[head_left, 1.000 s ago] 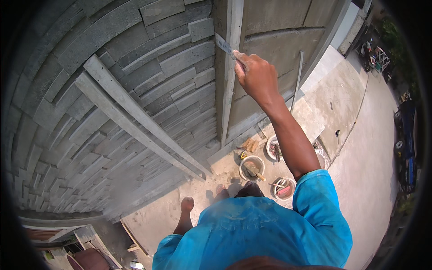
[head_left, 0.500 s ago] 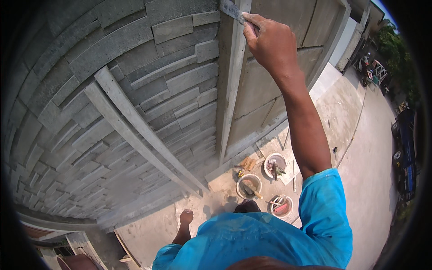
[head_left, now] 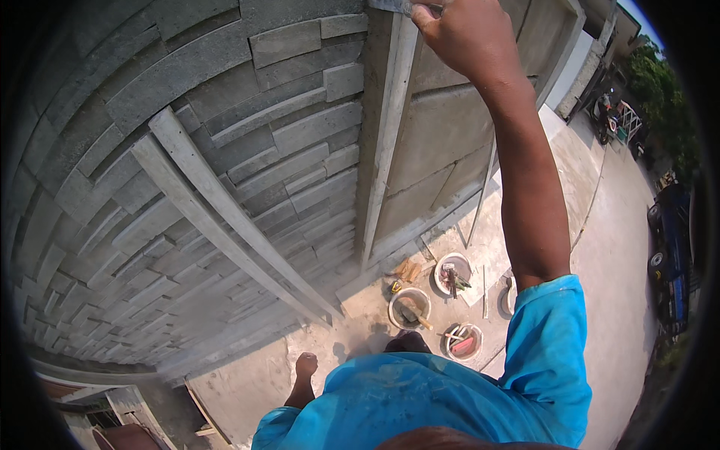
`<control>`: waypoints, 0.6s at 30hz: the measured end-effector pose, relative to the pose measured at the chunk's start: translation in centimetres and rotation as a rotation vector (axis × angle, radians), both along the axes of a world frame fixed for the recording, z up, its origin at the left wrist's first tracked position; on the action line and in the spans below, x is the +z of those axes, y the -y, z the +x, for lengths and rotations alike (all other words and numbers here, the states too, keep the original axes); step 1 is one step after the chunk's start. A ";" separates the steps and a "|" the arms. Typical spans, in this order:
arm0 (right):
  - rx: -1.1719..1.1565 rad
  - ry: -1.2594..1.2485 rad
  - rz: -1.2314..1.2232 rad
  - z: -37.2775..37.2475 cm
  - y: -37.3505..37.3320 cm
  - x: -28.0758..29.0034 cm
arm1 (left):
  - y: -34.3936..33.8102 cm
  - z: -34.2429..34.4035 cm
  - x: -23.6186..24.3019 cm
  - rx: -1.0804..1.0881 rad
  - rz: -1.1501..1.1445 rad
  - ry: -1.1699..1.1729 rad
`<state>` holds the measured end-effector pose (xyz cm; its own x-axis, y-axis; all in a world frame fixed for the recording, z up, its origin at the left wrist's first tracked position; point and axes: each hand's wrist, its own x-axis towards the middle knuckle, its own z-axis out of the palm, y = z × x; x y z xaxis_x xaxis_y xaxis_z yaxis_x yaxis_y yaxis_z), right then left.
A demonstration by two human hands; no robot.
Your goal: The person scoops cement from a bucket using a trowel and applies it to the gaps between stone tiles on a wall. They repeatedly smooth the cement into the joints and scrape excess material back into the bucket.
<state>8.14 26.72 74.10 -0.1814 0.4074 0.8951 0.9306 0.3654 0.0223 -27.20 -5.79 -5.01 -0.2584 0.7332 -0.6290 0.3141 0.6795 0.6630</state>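
Scraper, a flat grey blade partly cut off by the upper edge of the view, sits across the topmost visible stretch of the pillar; whether the blade touches the surface there cannot be made out. Clamped on its handle is the right hand, just right of the pillar, with thumb and fingers closed together. Well apart from the pillar, to its lower left, hangs the left hand, fingers curled in (too small in view to tell whether anything is inside them). Left of the pillar runs a wall of staggered grey stone blocks, with two long pale boards leaning across it; right of the pillar is a smoother panelled wall. Near the pillar's foot lie a tan crumpled bundle and a small yellow-and-black object. Slightly farther out from that foot stand a bucket holding a wooden-handled trowel, another bucket with several tools in it, and a third bucket containing a red piece.
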 end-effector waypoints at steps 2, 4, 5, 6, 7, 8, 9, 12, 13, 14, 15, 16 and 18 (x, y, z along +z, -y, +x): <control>-0.036 0.002 -0.019 -0.1 0.3 -0.3 | -0.5 -0.3 -1.0 -0.016 0.012 -0.052; -0.057 -0.012 -0.033 0.0 0.3 -0.2 | -1.6 -0.9 -1.7 -0.021 0.054 0.033; -0.060 -0.022 -0.043 0.1 0.1 -0.4 | -1.7 -1.0 -1.9 -0.025 0.073 0.078; -0.065 -0.030 -0.059 0.0 0.0 -0.9 | -1.7 -0.9 -1.4 -0.036 0.068 0.056; -0.077 -0.025 -0.074 -0.2 -0.1 -1.2 | -2.1 -0.7 -1.1 -0.046 0.065 0.033; -0.096 -0.015 -0.089 -0.4 -0.2 -1.6 | -2.7 -0.1 0.0 -0.062 0.060 0.015; -0.120 -0.001 -0.097 -0.3 -0.1 -1.8 | -3.3 0.6 1.0 -0.067 0.043 0.025; -0.150 0.036 -0.078 0.2 -0.8 -1.7 | -4.4 1.0 2.3 -0.008 0.026 0.081; -0.165 0.009 -0.103 0.0 -0.8 -1.8 | -3.9 1.2 2.6 -0.011 0.021 0.048; -0.179 -0.014 -0.124 -0.4 -0.9 -2.0 | -3.5 1.6 2.8 -0.012 0.018 0.020; -0.192 -0.044 -0.157 -0.5 -0.6 -2.1 | -2.8 1.2 2.5 -0.038 0.025 -0.005; -0.170 -0.042 -0.173 -0.3 -0.6 -1.8 | -2.5 0.8 2.2 -0.043 0.023 -0.003; -0.131 -0.041 -0.204 0.8 0.1 -1.2 | -1.7 -0.1 0.6 -0.058 0.020 -0.003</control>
<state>8.93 26.59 72.85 -0.0799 0.5983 0.7973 0.9689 0.2344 -0.0788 -27.27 -4.10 -4.38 -0.2166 0.7597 -0.6132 0.3548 0.6464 0.6755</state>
